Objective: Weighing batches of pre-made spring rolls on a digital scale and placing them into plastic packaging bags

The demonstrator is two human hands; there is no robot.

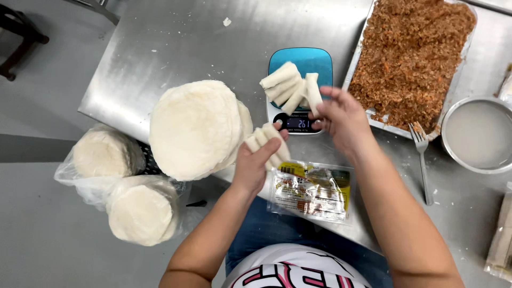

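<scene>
My left hand holds several pale sticks bunched in its fingers, just in front of a small blue kitchen scale. My right hand pinches one more white stick at the scale's near right corner. Several of the same sticks lie in a pile on the scale's platform. A stack of round white wrappers sits to the left of my left hand on the steel table. An opened clear and yellow packet lies at the table's near edge below my hands.
A big metal tray of brown minced filling stands at the right. A fork lies beside it, then a round pan of pale liquid. Two bagged wrapper stacks sit low at the left. A wooden block lies far right.
</scene>
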